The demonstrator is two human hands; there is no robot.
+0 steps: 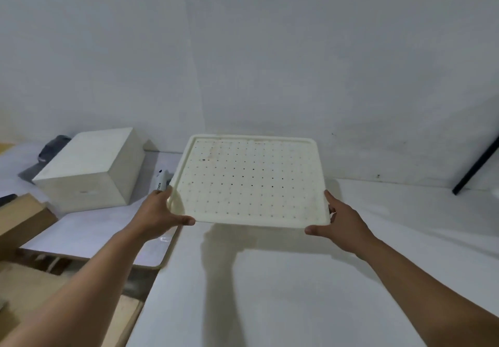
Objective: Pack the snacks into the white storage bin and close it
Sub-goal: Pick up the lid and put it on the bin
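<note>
A white perforated lid (251, 182) with a raised rim and rows of small holes is held above the white table (297, 279), casting a shadow below it. My left hand (162, 211) grips its near left corner, thumb along the front edge. My right hand (340, 222) grips the near right corner the same way. A white cube-shaped box (89, 171) stands on the table at the left, its top shut. No snacks are visible.
A white tube or marker with dark print (161, 180) lies between the box and the lid. A cardboard box (21, 219) sits at the left edge. A black rod (475, 165) leans against the wall at right. A dark object (54, 144) lies behind the white box.
</note>
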